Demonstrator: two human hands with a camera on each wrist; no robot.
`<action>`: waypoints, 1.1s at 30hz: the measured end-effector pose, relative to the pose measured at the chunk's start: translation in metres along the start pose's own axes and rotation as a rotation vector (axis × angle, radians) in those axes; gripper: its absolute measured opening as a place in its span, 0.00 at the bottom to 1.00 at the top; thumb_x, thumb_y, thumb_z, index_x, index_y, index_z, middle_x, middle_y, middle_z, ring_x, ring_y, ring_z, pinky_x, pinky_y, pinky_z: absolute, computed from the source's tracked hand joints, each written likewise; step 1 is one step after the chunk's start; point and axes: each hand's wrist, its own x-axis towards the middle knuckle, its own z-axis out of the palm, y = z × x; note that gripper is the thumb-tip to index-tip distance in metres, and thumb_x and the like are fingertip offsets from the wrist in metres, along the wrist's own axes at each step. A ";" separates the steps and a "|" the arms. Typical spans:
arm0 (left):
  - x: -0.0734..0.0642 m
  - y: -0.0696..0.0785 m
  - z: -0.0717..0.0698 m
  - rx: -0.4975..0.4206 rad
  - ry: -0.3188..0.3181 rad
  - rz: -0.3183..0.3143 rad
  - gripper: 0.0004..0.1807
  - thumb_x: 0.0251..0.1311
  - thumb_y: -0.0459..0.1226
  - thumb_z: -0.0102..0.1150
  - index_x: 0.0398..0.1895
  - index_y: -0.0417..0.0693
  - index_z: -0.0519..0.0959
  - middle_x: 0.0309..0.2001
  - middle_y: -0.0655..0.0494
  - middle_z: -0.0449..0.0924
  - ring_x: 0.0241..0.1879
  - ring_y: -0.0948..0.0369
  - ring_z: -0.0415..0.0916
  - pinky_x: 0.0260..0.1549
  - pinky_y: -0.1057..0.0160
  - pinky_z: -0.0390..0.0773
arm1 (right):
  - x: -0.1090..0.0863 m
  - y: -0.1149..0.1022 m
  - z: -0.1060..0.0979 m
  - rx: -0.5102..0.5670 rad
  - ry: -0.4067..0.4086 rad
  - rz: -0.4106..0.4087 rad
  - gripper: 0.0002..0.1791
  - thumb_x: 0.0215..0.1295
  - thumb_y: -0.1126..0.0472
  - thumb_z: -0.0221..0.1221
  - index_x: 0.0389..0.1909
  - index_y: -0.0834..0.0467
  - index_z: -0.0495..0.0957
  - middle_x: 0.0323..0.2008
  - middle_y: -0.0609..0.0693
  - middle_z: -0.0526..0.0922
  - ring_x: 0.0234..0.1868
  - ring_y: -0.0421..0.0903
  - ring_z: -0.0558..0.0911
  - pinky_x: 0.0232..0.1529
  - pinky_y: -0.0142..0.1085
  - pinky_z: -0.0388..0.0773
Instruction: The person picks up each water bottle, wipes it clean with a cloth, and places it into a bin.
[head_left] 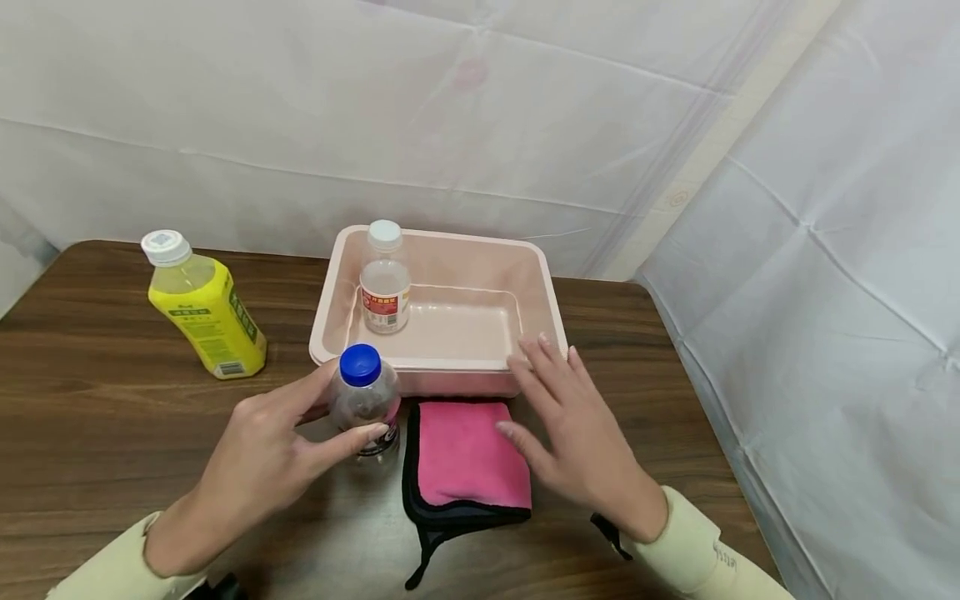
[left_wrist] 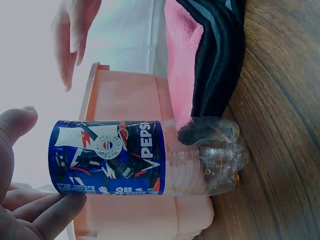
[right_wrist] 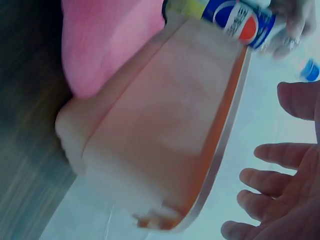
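Blue-capped bottle: it stands close to vertical, cap up, just to the right of the left hand's palm, between thumb and fingers; its base is low, though whether it bears on the surface point(head_left: 97, 408) I cannot tell point(head_left: 366, 404).
Nearer hand: the left hand point(head_left: 264, 450), at the bottle; the right hand point(head_left: 577, 425) is well apart from it, off to the other side.
Left hand pose: it reaches in from the side, thumb across the near face of the bottle and fingers curved behind its upper body; it holds the bottle, how firmly I cannot tell.
Pink tub: it lies ahead and to the right of the left hand, its front wall just beyond the bottle, its long side running across toward the right hand point(head_left: 457, 382).
White-capped bottle: upright inside the tub, ahead of the left hand point(head_left: 386, 287).
Right hand pose: palm down, fingers extended and spread by the tub's right front corner, nothing in its hold; contact with the rim is unclear.
Pink cloth: folded, between the hands, just left of the right thumb point(head_left: 472, 454).
Yellow bottle: ahead and left of the left hand, apart from it point(head_left: 213, 317).
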 end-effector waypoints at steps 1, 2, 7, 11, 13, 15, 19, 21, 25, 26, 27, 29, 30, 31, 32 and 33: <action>0.000 0.000 0.000 -0.001 0.001 0.000 0.36 0.62 0.67 0.60 0.56 0.47 0.84 0.30 0.61 0.87 0.29 0.66 0.84 0.33 0.76 0.83 | -0.002 -0.004 0.001 -0.022 -0.001 -0.026 0.37 0.79 0.38 0.51 0.75 0.60 0.69 0.78 0.59 0.67 0.79 0.61 0.65 0.78 0.63 0.60; 0.000 -0.001 0.001 -0.003 0.001 0.000 0.36 0.61 0.67 0.61 0.56 0.47 0.84 0.30 0.61 0.87 0.29 0.66 0.84 0.33 0.76 0.83 | -0.004 -0.008 0.002 -0.040 -0.005 -0.053 0.37 0.80 0.37 0.47 0.75 0.59 0.69 0.78 0.59 0.67 0.79 0.61 0.66 0.78 0.62 0.61; -0.003 -0.001 0.000 -0.003 0.007 -0.001 0.37 0.62 0.68 0.59 0.57 0.48 0.84 0.29 0.62 0.86 0.28 0.67 0.83 0.31 0.76 0.82 | -0.012 -0.028 0.014 -0.038 -0.109 -0.150 0.34 0.78 0.39 0.53 0.74 0.56 0.70 0.78 0.55 0.68 0.80 0.55 0.65 0.79 0.53 0.64; -0.002 -0.002 0.002 -0.007 0.013 0.007 0.37 0.62 0.69 0.57 0.57 0.49 0.84 0.30 0.62 0.87 0.28 0.67 0.83 0.32 0.76 0.83 | -0.011 -0.032 0.030 0.027 -0.257 -0.170 0.33 0.75 0.42 0.59 0.73 0.55 0.72 0.77 0.53 0.71 0.80 0.51 0.66 0.79 0.46 0.66; -0.001 -0.002 0.003 -0.008 0.019 0.017 0.37 0.62 0.68 0.58 0.56 0.48 0.84 0.30 0.62 0.87 0.28 0.66 0.84 0.32 0.74 0.83 | -0.006 -0.030 0.039 0.067 -0.333 -0.159 0.31 0.75 0.44 0.60 0.73 0.54 0.73 0.75 0.51 0.73 0.79 0.49 0.68 0.78 0.43 0.68; 0.000 -0.002 0.004 -0.005 0.023 0.022 0.36 0.62 0.68 0.58 0.55 0.48 0.84 0.30 0.62 0.87 0.28 0.66 0.84 0.31 0.74 0.83 | 0.000 -0.029 0.048 0.089 -0.406 -0.156 0.29 0.75 0.48 0.61 0.73 0.52 0.73 0.73 0.49 0.75 0.77 0.47 0.71 0.76 0.42 0.70; 0.000 -0.003 0.004 0.000 0.031 0.016 0.36 0.63 0.68 0.58 0.54 0.47 0.84 0.31 0.61 0.87 0.28 0.66 0.84 0.30 0.73 0.83 | 0.010 -0.030 0.062 0.079 -0.527 -0.166 0.30 0.73 0.49 0.64 0.72 0.51 0.74 0.72 0.48 0.77 0.75 0.49 0.74 0.76 0.41 0.71; -0.001 -0.002 0.004 -0.002 0.029 0.009 0.37 0.62 0.68 0.59 0.55 0.47 0.84 0.32 0.60 0.88 0.29 0.66 0.84 0.31 0.74 0.83 | 0.012 -0.032 0.068 0.038 -0.566 -0.174 0.31 0.71 0.49 0.66 0.72 0.53 0.74 0.72 0.49 0.77 0.75 0.51 0.74 0.76 0.42 0.71; -0.001 -0.002 0.003 -0.005 0.023 0.000 0.37 0.62 0.67 0.60 0.55 0.46 0.84 0.32 0.59 0.88 0.29 0.66 0.84 0.31 0.74 0.83 | 0.016 -0.037 0.077 -0.102 -0.554 -0.225 0.30 0.67 0.51 0.68 0.68 0.56 0.77 0.68 0.50 0.80 0.70 0.49 0.78 0.75 0.39 0.72; -0.001 -0.002 0.003 -0.002 0.023 -0.003 0.37 0.62 0.68 0.60 0.55 0.46 0.84 0.32 0.58 0.88 0.29 0.66 0.84 0.30 0.74 0.83 | 0.017 -0.038 0.079 -0.145 -0.532 -0.249 0.29 0.66 0.52 0.69 0.66 0.56 0.78 0.66 0.50 0.82 0.68 0.48 0.80 0.73 0.37 0.73; -0.001 -0.002 0.003 0.001 0.022 -0.005 0.37 0.62 0.68 0.60 0.55 0.46 0.84 0.31 0.58 0.88 0.28 0.66 0.83 0.30 0.74 0.83 | 0.018 -0.040 0.080 -0.180 -0.508 -0.268 0.28 0.64 0.53 0.69 0.64 0.56 0.80 0.64 0.50 0.83 0.64 0.47 0.81 0.71 0.36 0.75; -0.001 -0.001 0.002 0.007 0.019 -0.011 0.38 0.62 0.68 0.59 0.56 0.45 0.84 0.32 0.58 0.89 0.28 0.66 0.83 0.30 0.74 0.83 | 0.021 -0.043 0.082 -0.234 -0.474 -0.301 0.26 0.59 0.55 0.70 0.60 0.55 0.82 0.60 0.49 0.85 0.57 0.46 0.82 0.65 0.35 0.78; -0.001 -0.001 0.002 0.009 0.017 -0.012 0.38 0.62 0.68 0.60 0.56 0.46 0.83 0.32 0.57 0.89 0.28 0.66 0.83 0.30 0.74 0.83 | 0.022 -0.044 0.083 -0.250 -0.469 -0.311 0.25 0.57 0.56 0.70 0.58 0.55 0.83 0.58 0.48 0.85 0.54 0.46 0.82 0.62 0.34 0.79; 0.000 -0.001 0.002 0.013 0.014 -0.014 0.38 0.62 0.68 0.59 0.56 0.46 0.83 0.32 0.57 0.89 0.28 0.66 0.83 0.30 0.74 0.83 | 0.024 -0.046 0.084 -0.260 -0.469 -0.316 0.25 0.55 0.57 0.71 0.56 0.54 0.83 0.57 0.48 0.86 0.52 0.45 0.82 0.59 0.34 0.80; 0.000 -0.001 0.001 0.015 0.011 -0.016 0.38 0.62 0.68 0.59 0.56 0.46 0.83 0.32 0.57 0.89 0.28 0.66 0.83 0.30 0.74 0.83 | 0.025 -0.047 0.085 -0.262 -0.473 -0.322 0.24 0.53 0.57 0.72 0.54 0.53 0.84 0.54 0.47 0.86 0.49 0.45 0.82 0.56 0.33 0.80; 0.000 -0.001 0.001 0.017 0.008 -0.019 0.38 0.62 0.68 0.59 0.56 0.46 0.83 0.32 0.57 0.89 0.29 0.66 0.83 0.30 0.74 0.83 | 0.026 -0.048 0.085 -0.257 -0.481 -0.329 0.23 0.52 0.58 0.72 0.51 0.53 0.85 0.52 0.46 0.87 0.47 0.45 0.81 0.54 0.33 0.80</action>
